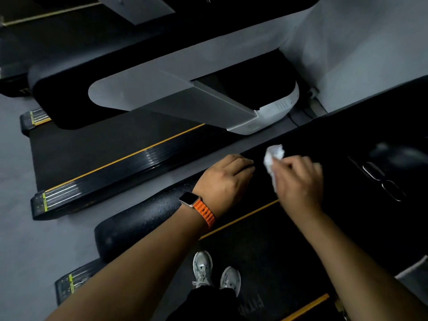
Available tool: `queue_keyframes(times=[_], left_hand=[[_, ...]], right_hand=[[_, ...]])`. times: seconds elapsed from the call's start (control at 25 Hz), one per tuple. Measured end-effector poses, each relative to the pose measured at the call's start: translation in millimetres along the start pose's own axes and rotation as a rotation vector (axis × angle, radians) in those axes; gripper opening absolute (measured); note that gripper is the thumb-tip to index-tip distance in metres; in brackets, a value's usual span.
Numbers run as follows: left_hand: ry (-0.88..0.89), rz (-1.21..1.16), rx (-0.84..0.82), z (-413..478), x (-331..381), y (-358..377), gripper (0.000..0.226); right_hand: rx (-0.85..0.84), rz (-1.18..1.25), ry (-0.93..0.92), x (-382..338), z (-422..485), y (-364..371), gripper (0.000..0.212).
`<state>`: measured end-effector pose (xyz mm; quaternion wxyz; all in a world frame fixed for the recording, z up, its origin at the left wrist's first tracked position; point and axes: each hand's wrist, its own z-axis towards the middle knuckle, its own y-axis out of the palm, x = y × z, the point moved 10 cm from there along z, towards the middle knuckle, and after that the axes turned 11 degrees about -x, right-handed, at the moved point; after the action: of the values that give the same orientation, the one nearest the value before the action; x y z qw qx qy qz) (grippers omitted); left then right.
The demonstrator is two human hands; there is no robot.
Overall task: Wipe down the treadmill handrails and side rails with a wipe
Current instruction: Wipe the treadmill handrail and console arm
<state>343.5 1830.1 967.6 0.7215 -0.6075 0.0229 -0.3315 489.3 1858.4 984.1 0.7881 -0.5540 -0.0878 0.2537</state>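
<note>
Currently you're on the handrail step; side rails look not yet done, imo. Your left hand point(228, 179) sits on the black padded handrail point(143, 218), fingers curled over its far edge, gripping it. Your right hand point(298, 181) pinches the crumpled white wipe point(273, 156) just right of the left hand, over the rail's far stretch. It's blurred, so can't tell if the wipe touches. Next move prob needs the wipe pressed flat and dragged toward the near end, w/ the left hand lifted clear. Then the side rail point(69, 283), low at near left.
</note>
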Motion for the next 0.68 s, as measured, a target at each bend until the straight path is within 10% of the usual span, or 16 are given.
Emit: queue_keyframes(times=[0.12, 0.28, 0.44, 0.68], left_hand=[[-0.009, -0.005, 0.012, -7.2, -1.1, -6.1, 0.022], [0.03, 0.019, 0.021, -45.0, -11.2, -22.5, 0.024], [0.014, 0.069, 0.012, -55.6, -11.4, -26.4, 0.024], [0.033, 0.07, 0.012, -55.3, -8.6, -26.0, 0.023]], right_hand=[[-0.005, 0.067, 0.182, 21.2, 11.2, 3.0, 0.022], [-0.129, -0.002, -0.199, -40.3, 23.1, 16.5, 0.021], [-0.183, -0.019, 0.074, -4.8, 56.0, 20.5, 0.026], [-0.199, -0.045, -0.152, -45.0, 50.7, 23.8, 0.024]])
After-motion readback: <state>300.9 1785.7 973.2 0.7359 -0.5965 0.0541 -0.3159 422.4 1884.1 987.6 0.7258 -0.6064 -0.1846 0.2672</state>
